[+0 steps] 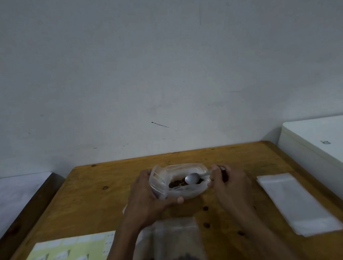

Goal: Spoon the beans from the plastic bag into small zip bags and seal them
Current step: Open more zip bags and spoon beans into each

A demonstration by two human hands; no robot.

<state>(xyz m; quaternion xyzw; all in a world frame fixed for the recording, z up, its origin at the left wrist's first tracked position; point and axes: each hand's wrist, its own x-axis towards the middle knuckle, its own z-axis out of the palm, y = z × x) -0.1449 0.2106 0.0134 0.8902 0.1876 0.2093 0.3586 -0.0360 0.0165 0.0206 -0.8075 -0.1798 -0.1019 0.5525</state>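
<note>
Both hands work at the plastic bag (180, 183) mid-table: the left hand (149, 197) grips its open mouth, the right hand (228, 181) pinches the spoon (192, 178) over the beans (177, 183). A tilted lift could scatter beans before the near zip bags (177, 242).

Both forearms enter from the lower edge and are bare to that edge; no sleeve shows. The left hand (146, 192) and right hand (226, 179) carry no glove, ring, watch or band. The left thumbnail is short and pale; finer detail of the fingers is lost to blur and dim light.
</note>
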